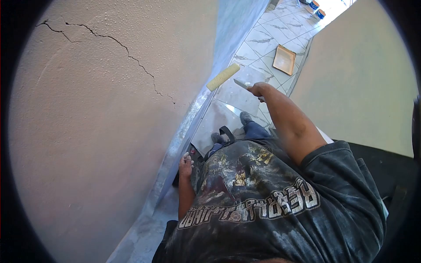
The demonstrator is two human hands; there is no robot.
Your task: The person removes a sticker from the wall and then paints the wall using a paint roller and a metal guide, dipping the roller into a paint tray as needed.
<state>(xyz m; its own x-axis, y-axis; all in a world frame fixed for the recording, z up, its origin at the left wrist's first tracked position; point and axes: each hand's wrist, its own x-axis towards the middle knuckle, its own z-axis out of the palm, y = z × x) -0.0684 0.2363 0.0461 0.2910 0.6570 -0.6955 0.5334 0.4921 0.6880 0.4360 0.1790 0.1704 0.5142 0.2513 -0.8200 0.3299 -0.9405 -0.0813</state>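
Note:
My right hand (258,90) is stretched forward, its fingers wrapped round a knife (242,84) with a pale, pointed blade. The blade aims toward the wall (109,131) on the left. Just beyond its tip in this view is a yellowish paint roller (222,77), close to the foot of that wall. Low at my left side hangs my left hand (186,165), dusted white, with fingers loosely bent and a little apart; nothing shows in them. A jagged crack (127,49) runs down across the upper part of the wall.
On the marble-patterned tile floor (258,41) lies a paint tray (284,59). Buckets (320,14) stand at the far end. A greenish wall (359,83) bounds the right side. Whitish sheeting (188,127) runs along the left wall's base; a dark strap (226,133) sticks out near my feet.

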